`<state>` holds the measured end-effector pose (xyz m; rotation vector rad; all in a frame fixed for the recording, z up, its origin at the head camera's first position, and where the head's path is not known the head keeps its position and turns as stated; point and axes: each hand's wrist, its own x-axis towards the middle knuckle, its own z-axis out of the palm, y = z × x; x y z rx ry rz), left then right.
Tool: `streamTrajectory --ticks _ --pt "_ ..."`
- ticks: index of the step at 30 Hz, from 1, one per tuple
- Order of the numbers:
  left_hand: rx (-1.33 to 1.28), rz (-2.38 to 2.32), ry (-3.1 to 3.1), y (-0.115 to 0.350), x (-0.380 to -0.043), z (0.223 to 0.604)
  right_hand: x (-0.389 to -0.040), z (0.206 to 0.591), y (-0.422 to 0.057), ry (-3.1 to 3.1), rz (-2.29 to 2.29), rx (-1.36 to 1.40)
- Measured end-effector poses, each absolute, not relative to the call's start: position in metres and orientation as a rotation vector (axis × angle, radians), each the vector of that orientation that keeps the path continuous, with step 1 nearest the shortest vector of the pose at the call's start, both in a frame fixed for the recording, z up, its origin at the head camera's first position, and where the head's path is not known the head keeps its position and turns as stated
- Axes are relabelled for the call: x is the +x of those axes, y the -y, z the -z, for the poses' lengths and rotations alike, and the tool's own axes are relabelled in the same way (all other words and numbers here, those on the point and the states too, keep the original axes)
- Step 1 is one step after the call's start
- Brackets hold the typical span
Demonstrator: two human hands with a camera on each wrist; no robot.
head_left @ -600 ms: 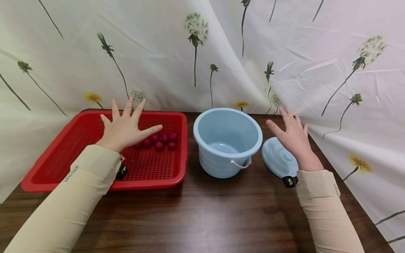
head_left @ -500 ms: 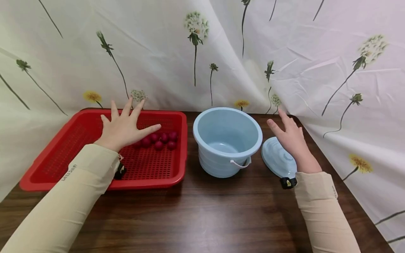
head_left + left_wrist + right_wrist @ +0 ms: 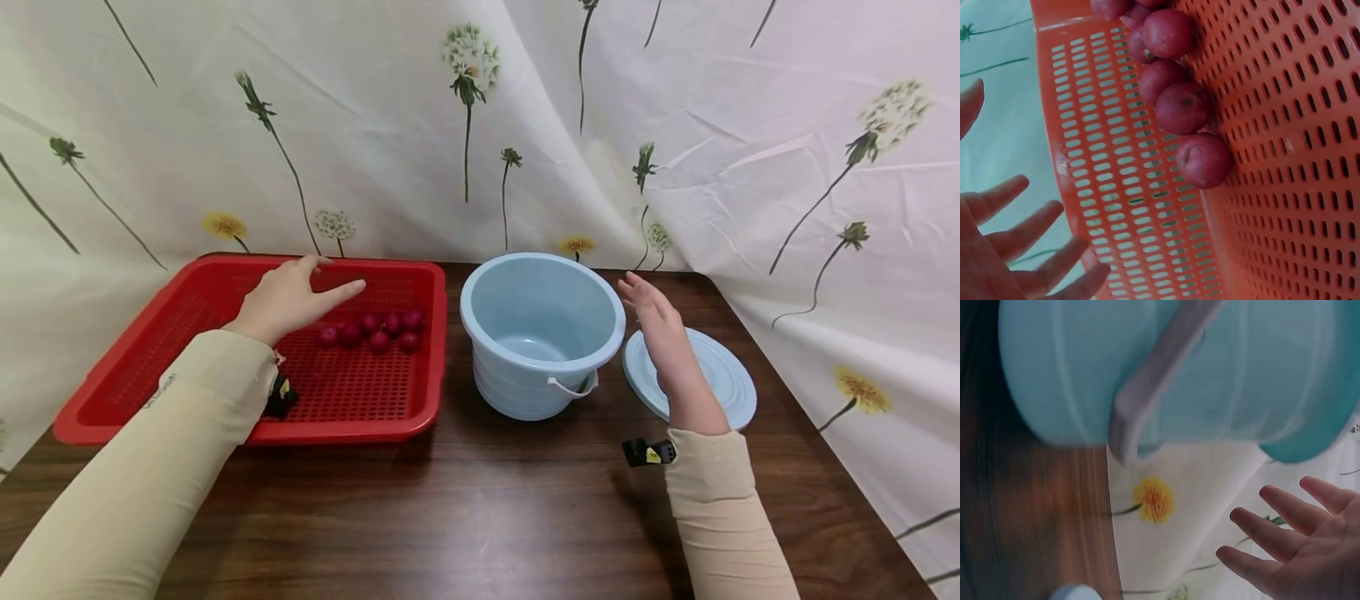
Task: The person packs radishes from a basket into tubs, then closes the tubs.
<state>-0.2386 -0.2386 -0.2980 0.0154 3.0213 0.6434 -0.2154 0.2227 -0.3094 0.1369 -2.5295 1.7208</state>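
My left hand hovers over the red perforated basket, its thumb out and its fingers bent loosely, holding nothing. Several dark red, plum-like fruits lie in the basket to the right of that hand. In the left wrist view, more fruits lie in a row along the basket's wall, apart from the spread fingers. A light blue bucket stands upright in the middle. Close to its right rim, my right hand is raised with straight fingers and nothing in it, above a round blue lid.
The bucket's pale handle hangs on its front right side. Everything stands on a dark wooden table. A white cloth with a dandelion print hangs behind and along the right side.
My right hand has moved left toward the bucket and turned more edge-on, uncovering more of the lid. The left hand's spread fingers have drawn together and bent downward over the basket.
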Motion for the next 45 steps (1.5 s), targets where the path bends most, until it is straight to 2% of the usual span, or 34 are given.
streamTrajectory --ticks 15,29,45 --pt "0.094 -0.601 -2.817 0.253 -0.258 0.32 -0.21 0.315 -0.206 2.332 -1.953 -0.032" --pt "0.218 -0.519 -2.687 0.258 -0.271 0.337 -0.215 0.326 -0.196 2.26 -2.021 -0.058" --pt "0.114 -0.454 -2.667 0.265 -0.272 0.339 -0.214 0.332 -0.192 2.239 -2.069 -0.054"
